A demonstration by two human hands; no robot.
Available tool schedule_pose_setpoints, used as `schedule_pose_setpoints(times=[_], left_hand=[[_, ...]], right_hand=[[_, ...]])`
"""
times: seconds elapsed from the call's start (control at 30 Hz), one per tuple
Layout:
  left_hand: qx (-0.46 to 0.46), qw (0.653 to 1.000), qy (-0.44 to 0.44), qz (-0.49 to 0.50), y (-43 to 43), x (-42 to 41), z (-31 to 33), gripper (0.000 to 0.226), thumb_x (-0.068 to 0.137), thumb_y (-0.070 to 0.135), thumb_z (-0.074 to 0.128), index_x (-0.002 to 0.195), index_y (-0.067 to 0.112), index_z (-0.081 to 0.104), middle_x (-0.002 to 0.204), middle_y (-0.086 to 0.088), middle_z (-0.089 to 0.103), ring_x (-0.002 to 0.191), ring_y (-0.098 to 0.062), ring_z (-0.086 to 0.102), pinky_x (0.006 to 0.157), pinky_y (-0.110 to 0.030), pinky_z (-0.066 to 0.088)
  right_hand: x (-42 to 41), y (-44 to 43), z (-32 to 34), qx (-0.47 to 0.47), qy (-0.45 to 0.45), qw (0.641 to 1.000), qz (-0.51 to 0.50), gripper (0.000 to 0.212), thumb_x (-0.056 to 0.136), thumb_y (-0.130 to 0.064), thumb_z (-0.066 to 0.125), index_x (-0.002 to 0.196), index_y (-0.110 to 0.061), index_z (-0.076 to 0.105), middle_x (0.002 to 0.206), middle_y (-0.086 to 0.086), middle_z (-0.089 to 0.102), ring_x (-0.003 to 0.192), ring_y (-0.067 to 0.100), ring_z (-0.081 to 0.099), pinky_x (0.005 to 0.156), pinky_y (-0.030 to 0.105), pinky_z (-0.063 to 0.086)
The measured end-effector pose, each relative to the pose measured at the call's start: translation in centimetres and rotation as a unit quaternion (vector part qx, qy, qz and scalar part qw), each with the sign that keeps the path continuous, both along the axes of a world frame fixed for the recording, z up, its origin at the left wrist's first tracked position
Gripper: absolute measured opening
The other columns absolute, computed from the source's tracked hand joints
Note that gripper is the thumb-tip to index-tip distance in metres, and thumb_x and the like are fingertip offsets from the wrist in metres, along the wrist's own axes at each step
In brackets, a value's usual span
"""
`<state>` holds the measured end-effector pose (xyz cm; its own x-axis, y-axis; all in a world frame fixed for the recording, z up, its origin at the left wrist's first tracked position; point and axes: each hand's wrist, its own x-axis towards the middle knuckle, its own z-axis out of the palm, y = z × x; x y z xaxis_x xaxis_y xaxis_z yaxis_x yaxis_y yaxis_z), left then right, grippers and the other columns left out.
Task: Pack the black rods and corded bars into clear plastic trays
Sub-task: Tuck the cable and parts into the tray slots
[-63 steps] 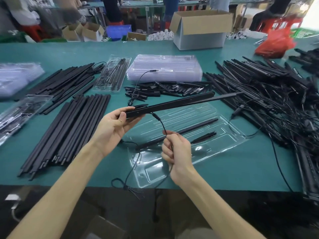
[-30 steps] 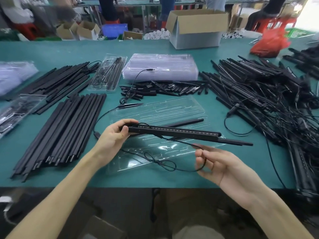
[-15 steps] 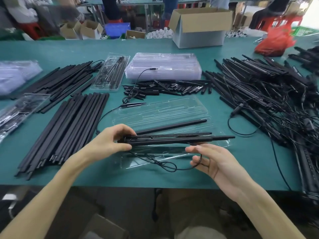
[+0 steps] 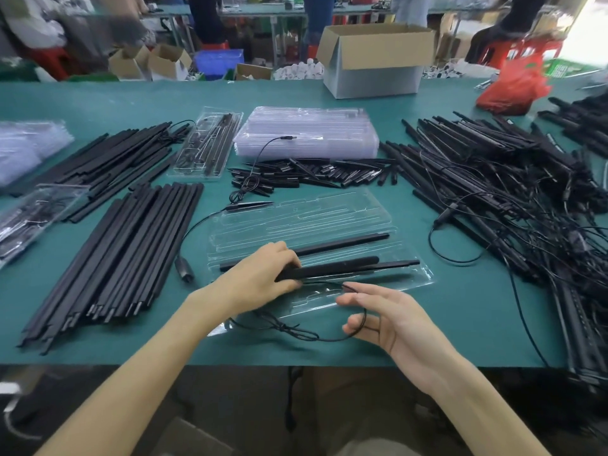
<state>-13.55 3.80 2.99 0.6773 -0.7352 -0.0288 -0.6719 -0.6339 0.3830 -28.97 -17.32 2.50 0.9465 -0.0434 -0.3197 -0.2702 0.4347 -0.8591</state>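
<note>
Corded bar (image 4: pixel 329 269) lay lengthwise over the near channel of the clear tray (image 4: pixel 362 222), low against the plastic. Whether it had fully seated could not be told. Your left hand (image 4: pixel 260 278) gripped its left end with the fingers curled over the top, probably to steer that end into the moulded slot. Your right hand (image 4: pixel 394 324) was spread and relaxed just in front of the tray. The thin cord (image 4: pixel 296 330) looped loosely round its fingers instead of being pinched, most likely so you could gather the slack and keep it from snagging under the bar.

One plain black rod (image 4: pixel 345 243) already sat in the channel behind, parallel to the bar. The tray was thin, glossy, see-through plastic with long straight grooves shaped for slim parts, and it looked light enough to shift on the green table (image 4: pixel 477 324). The bar was matte black, flat and narrow, tapering to a thinner tip at its right end. Its cord was fine and limp, with a knotted tangle near the table edge.

To your left lay a neat bundle of black rods (image 4: pixel 125 251), all straight and hard-edged. To your right sprawled a tangled pile of corded bars (image 4: pixel 493 179). A stack of empty trays (image 4: pixel 306 133) sat beyond.
</note>
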Motion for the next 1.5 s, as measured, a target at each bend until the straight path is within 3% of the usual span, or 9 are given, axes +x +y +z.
schedule_pose_setpoints(times=[0.23, 0.37, 0.47, 0.73, 0.87, 1.0, 1.17, 1.4, 1.5], left_hand=[[-0.095, 0.994, -0.014, 0.042, 0.2, 0.2, -0.2, 0.018, 0.096, 0.033, 0.065, 0.109, 0.030, 0.051, 0.103, 0.017, 0.048, 0.090, -0.006, 0.054, 0.083, -0.029, 0.047], [-0.052, 0.996, -0.051, 0.043, -0.3, -0.2, -0.9, 0.032, 0.096, 0.040, 0.064, 0.120, 0.021, 0.054, 0.113, 0.007, 0.052, 0.099, -0.017, 0.056, 0.092, -0.034, 0.046], [-0.055, 0.994, -0.070, 0.057, -0.5, -0.6, -1.5, 0.048, 0.095, 0.055, 0.054, 0.126, 0.018, 0.057, 0.115, 0.006, 0.052, 0.106, -0.016, 0.049, 0.098, -0.031, 0.041], [-0.102, 0.987, -0.033, 0.120, -1.0, -0.5, -1.7, 0.042, 0.100, 0.053, 0.036, 0.113, 0.025, 0.064, 0.102, 0.010, 0.053, 0.099, -0.011, 0.044, 0.096, -0.034, 0.034], [-0.107, 0.984, -0.040, 0.138, -1.4, -0.3, -1.8, 0.024, 0.105, 0.034, 0.047, 0.112, 0.024, 0.067, 0.101, 0.008, 0.056, 0.099, -0.014, 0.048, 0.100, -0.037, 0.032], [-0.130, 0.983, 0.010, 0.130, -1.0, 0.2, -1.3, 0.013, 0.098, 0.034, 0.062, 0.108, 0.030, 0.068, 0.097, 0.014, 0.057, 0.094, -0.005, 0.052, 0.100, -0.037, 0.030], [-0.124, 0.985, 0.051, 0.106, 0.1, 0.6, -1.4, 0.024, 0.092, 0.046, 0.066, 0.112, 0.035, 0.065, 0.106, 0.015, 0.057, 0.103, 0.001, 0.052, 0.103, -0.034, 0.026], [-0.193, 0.977, 0.041, 0.074, 0.9, 0.2, -1.7, 0.035, 0.085, 0.058, 0.061, 0.108, 0.032, 0.070, 0.103, 0.016, 0.063, 0.106, -0.006, 0.056, 0.102, -0.045, 0.041], [-0.177, 0.981, 0.026, 0.069, 1.2, 0.2, -1.9, 0.041, 0.083, 0.064, 0.060, 0.110, 0.034, 0.068, 0.103, 0.018, 0.061, 0.105, -0.005, 0.054, 0.103, -0.043, 0.039]], right_hand=[[0.2, 0.1, -0.2, 0.031, 0.001, 0.999, -0.013, 0.035, 0.092, -0.011, 0.067, 0.125, -0.003, 0.064, 0.109, 0.019, 0.072, 0.069, 0.020, 0.063, 0.075, 0.034, 0.058], [0.4, 0.3, -0.3, 0.038, 0.002, 0.999, -0.011, 0.031, 0.094, -0.009, 0.065, 0.124, 0.000, 0.064, 0.109, 0.020, 0.071, 0.069, 0.020, 0.063, 0.075, 0.034, 0.058], [0.4, 0.3, -0.5, 0.034, 0.008, 0.999, -0.009, 0.031, 0.096, -0.009, 0.063, 0.125, 0.000, 0.063, 0.109, 0.019, 0.072, 0.070, 0.020, 0.063, 0.076, 0.034, 0.058], [0.4, 0.3, -0.7, 0.044, 0.008, 0.999, -0.006, 0.028, 0.096, -0.008, 0.062, 0.123, 0.000, 0.066, 0.110, 0.020, 0.071, 0.070, 0.020, 0.063, 0.076, 0.034, 0.058], [0.4, 0.2, -0.8, 0.049, 0.007, 0.999, -0.007, 0.026, 0.096, -0.008, 0.062, 0.121, 0.000, 0.068, 0.110, 0.020, 0.071, 0.070, 0.019, 0.063, 0.077, 0.034, 0.058], [0.5, 0.3, -0.8, 0.051, 0.009, 0.999, -0.016, 0.025, 0.097, -0.007, 0.060, 0.119, 0.002, 0.067, 0.110, 0.020, 0.071, 0.070, 0.019, 0.063, 0.076, 0.033, 0.058], [0.7, 0.2, -0.5, 0.059, 0.002, 0.997, -0.041, 0.023, 0.098, -0.005, 0.058, 0.117, 0.004, 0.068, 0.107, 0.019, 0.073, 0.069, 0.016, 0.065, 0.073, 0.030, 0.058], [1.7, 0.5, 0.3, 0.067, -0.006, 0.995, -0.080, 0.024, 0.100, -0.003, 0.052, 0.121, 0.003, 0.064, 0.104, 0.018, 0.074, 0.066, 0.011, 0.063, 0.068, 0.024, 0.057], [2.1, 0.7, 0.7, 0.057, -0.006, 0.994, -0.091, 0.023, 0.102, -0.002, 0.050, 0.122, 0.001, 0.060, 0.105, 0.019, 0.074, 0.060, 0.009, 0.060, 0.064, 0.024, 0.057]])
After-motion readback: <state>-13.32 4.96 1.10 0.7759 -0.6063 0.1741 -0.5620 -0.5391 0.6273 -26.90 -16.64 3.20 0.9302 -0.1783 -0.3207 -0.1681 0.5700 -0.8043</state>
